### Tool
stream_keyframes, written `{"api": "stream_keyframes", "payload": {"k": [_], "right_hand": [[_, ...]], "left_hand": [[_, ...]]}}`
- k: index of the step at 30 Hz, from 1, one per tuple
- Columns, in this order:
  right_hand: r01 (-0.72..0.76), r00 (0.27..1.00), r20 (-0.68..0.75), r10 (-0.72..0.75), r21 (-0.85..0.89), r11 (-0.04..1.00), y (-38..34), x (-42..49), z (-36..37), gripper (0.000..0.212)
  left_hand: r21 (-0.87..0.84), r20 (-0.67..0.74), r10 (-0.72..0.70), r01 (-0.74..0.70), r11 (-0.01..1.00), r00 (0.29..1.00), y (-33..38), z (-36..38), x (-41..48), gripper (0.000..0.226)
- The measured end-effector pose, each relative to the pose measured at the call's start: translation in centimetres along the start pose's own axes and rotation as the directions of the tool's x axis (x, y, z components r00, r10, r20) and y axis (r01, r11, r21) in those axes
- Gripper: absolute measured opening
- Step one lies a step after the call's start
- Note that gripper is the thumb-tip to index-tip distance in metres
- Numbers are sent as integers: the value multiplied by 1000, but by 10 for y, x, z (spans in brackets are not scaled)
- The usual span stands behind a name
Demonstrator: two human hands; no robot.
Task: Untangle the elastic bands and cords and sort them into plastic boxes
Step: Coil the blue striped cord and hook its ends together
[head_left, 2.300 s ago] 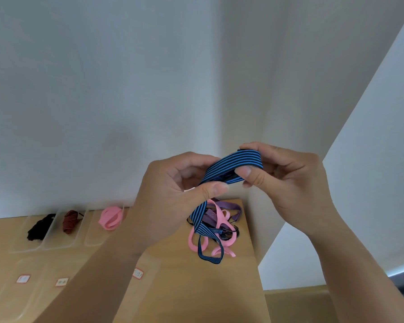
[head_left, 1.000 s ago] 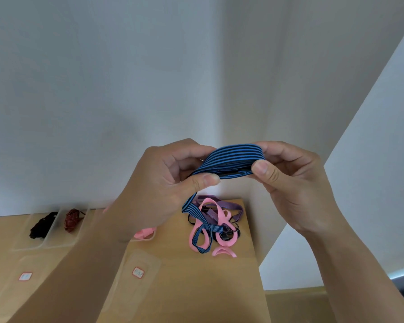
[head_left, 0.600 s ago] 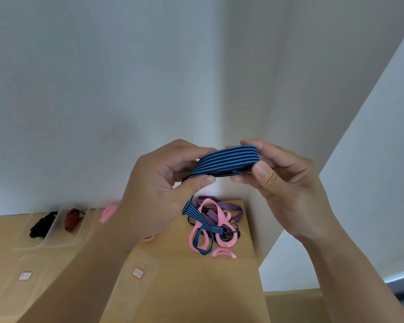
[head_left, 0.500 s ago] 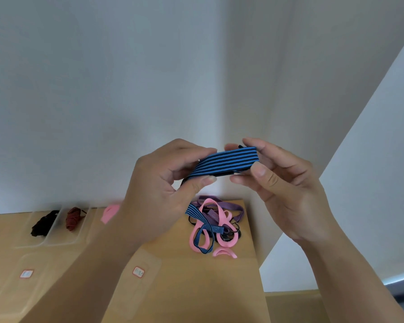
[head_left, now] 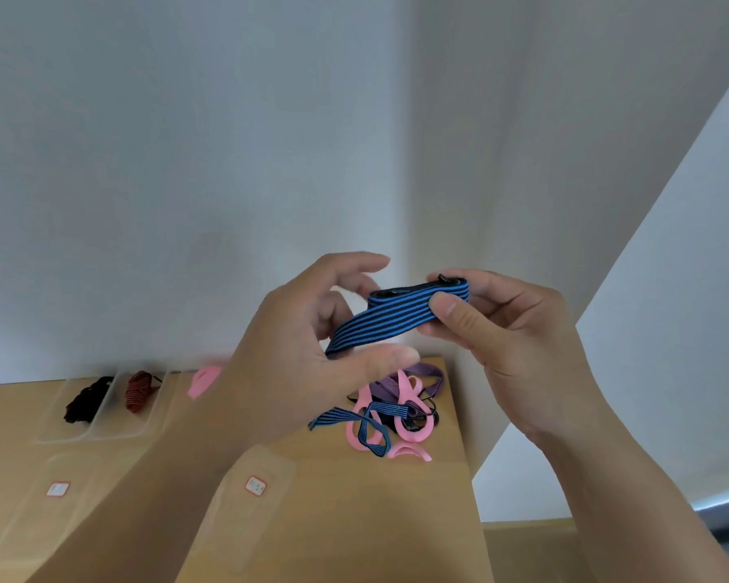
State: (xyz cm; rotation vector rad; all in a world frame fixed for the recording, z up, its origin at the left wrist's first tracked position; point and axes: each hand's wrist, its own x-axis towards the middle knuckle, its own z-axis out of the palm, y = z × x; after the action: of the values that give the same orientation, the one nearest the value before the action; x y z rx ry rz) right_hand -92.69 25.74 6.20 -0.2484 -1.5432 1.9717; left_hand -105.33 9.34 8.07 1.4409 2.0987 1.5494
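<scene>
2 white walls (head_left: 186, 162) meet in a corner behind a pale wooden counter (head_left: 354, 519); I give places as on a clock face, with 12 o'clock at the far wall.

I hold both hands up in front of the corner, close together and above the counter. My right hand (head_left: 518, 342) pinches the blue striped band (head_left: 388, 321), thumb on its near face and fingers curled behind it. The band is folded flat and slopes down towards 8 o'clock to my left hand (head_left: 287, 363). There its lower end disappears just above the outstretched thumb. That hand's index finger is lifted off the band. I cannot tell whether the left hand grips the band or only touches it. A small black bit sticks up at the band's top edge, by my right fingertips.

At 1 o'clock on the counter lies the tangle (head_left: 396, 410): pink loops, a purple band, another blue striped strip and thin black cord, all laced together.

At 10 o'clock stand clear plastic boxes (head_left: 118, 435) side by side. 1 holds a black bundle (head_left: 81, 403), the next a red striped bundle (head_left: 140, 391). Just right of these a pink band (head_left: 203, 380) shows past my left wrist.

Nearer, at 7 and 8 o'clock, lie clear flat plastic pieces with 2 red-edged labels (head_left: 255, 485).
</scene>
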Motion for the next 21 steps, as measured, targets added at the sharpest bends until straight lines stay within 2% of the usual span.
{"api": "stream_keyframes", "payload": {"k": [1,3,6,9,13,17,21], "right_hand": [[29,1000,-9,-29,-26,999,-1,-1,1,21],[90,996,-16,-92,-81,993,-5,-4,3,23],[187,982,6,-189,-145,972,-7,-9,3,19],[279,960,44,-276,-197,940,-7,-14,1,22],[349,937,89,-338,-219,911,-7,-19,-2,30],[357,933,135,-335,-205,911,-9,-20,-8,30],[321,943,163,-289,-224,920,-10,-17,-15,30]], "left_hand": [[7,-10,-53,53,999,999,1,-1,-1,57],[104,-76,-28,36,994,997,1,-2,-2,41],[292,-126,177,-134,947,976,5,-3,-3,20],[406,-161,357,-268,874,920,1,0,-7,23],[529,-201,513,-349,774,835,-5,3,-10,26],[532,-195,569,-401,745,799,-7,4,-10,8],[520,-158,539,-395,758,827,-13,6,-8,6]]}}
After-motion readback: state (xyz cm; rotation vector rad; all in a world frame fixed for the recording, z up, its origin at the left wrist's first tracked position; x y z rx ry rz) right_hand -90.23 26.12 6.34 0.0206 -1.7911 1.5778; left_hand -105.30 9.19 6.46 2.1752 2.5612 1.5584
